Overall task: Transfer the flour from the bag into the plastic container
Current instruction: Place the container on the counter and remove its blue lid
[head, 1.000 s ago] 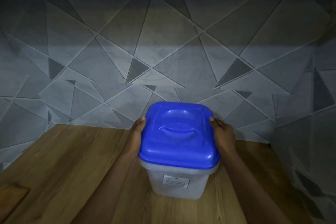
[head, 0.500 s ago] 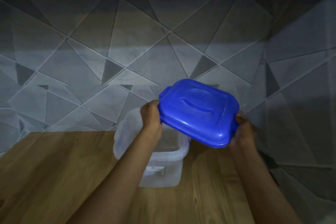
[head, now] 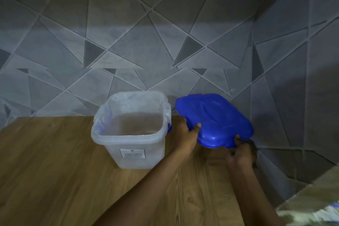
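Observation:
A translucent plastic container (head: 132, 139) stands uncovered on the wooden table (head: 55, 170), near the back wall, with a white label on its front. Its inside looks bare apart from a pale film on the walls. The blue lid (head: 214, 119) is held tilted low to the container's right, close to the corner. My left hand (head: 187, 134) grips the lid's near left edge and my right hand (head: 238, 152) grips its near right edge. No flour bag can be made out clearly.
Grey tiled walls (head: 165, 42) with triangle patterns close off the back and the right side. A blurred pale surface with white and blue patches (head: 311, 207) shows at the bottom right corner.
Both hands lifted the blue lid off the container and carried it to the right, then lowered it beside the container. The container stays in place, now uncovered.

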